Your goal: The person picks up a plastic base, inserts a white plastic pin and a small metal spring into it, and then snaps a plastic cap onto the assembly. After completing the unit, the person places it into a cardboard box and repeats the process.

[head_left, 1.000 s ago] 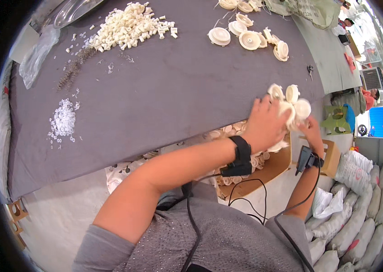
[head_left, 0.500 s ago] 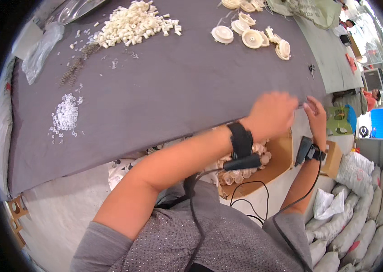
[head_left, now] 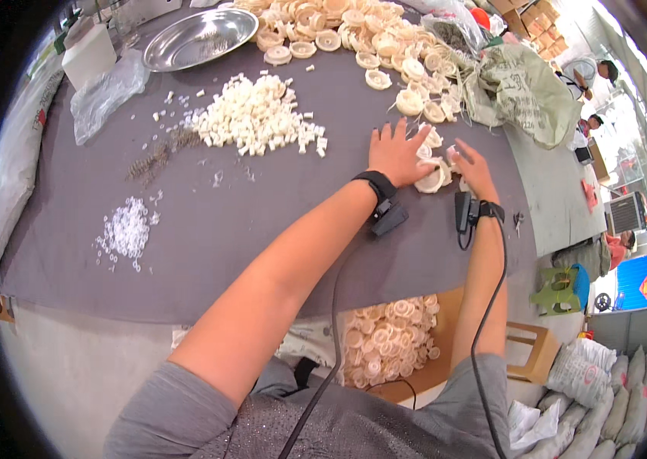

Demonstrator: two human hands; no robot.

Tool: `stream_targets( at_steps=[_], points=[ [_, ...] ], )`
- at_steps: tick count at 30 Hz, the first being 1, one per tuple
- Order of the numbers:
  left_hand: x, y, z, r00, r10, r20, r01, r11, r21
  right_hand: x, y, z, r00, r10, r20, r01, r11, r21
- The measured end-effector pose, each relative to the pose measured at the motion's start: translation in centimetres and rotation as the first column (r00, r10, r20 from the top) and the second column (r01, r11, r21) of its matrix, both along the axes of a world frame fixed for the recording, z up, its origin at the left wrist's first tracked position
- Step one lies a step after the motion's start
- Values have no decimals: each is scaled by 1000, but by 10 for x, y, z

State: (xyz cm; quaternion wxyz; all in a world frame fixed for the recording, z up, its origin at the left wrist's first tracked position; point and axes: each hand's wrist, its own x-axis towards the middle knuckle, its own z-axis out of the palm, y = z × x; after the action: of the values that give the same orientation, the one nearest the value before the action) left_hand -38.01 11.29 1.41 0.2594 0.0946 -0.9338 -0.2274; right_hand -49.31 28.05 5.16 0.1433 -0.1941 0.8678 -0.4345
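My left hand (head_left: pixel 398 157) lies palm down at the right part of the grey table, its fingers spread. Beside its thumb sit a few round cream plastic caps (head_left: pixel 432 180). On their other side my right hand (head_left: pixel 474 170) reaches in with thumb and fingers apart, its fingertips beside a small pale piece. Neither hand is closed on anything. Further back spreads a large heap of similar round caps (head_left: pixel 309 17). A pile of short cream plastic cylinders (head_left: pixel 250 115) lies left of my left hand.
Small clear rings (head_left: pixel 126 231) and springs (head_left: pixel 151 162) lie on the left. A round metal tray (head_left: pixel 178 52) and plastic bag (head_left: pixel 113 90) are behind them. A woven sack (head_left: pixel 528 90) rests at the back right. Below the table edge, a cardboard box (head_left: pixel 449 325) holds more caps.
Both hands have moved from the table's near right edge forward over the table to the loose caps. The view has shifted, showing the far heap and more of the box.
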Motion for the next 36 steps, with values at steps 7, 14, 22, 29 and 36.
stream_targets(
  at_steps=[7,14,22,29,36],
  points=[
    [-28,6,-4,963,-252,-96,255,967,22,-3,-5,-7,934,151,-325,-108,983,148],
    [12,40,-7,919,-376,-122,391,910,138,43,34,-3,876,230,-423,-151,966,211],
    [129,141,5,843,-518,-146,538,810,236,170,144,10,899,186,-396,-65,952,300],
    [232,240,-68,624,-778,75,740,619,264,270,255,-18,982,71,-172,22,874,486],
    [247,213,-124,59,-827,560,756,404,516,295,252,-26,976,-183,116,87,821,564]
  ],
)
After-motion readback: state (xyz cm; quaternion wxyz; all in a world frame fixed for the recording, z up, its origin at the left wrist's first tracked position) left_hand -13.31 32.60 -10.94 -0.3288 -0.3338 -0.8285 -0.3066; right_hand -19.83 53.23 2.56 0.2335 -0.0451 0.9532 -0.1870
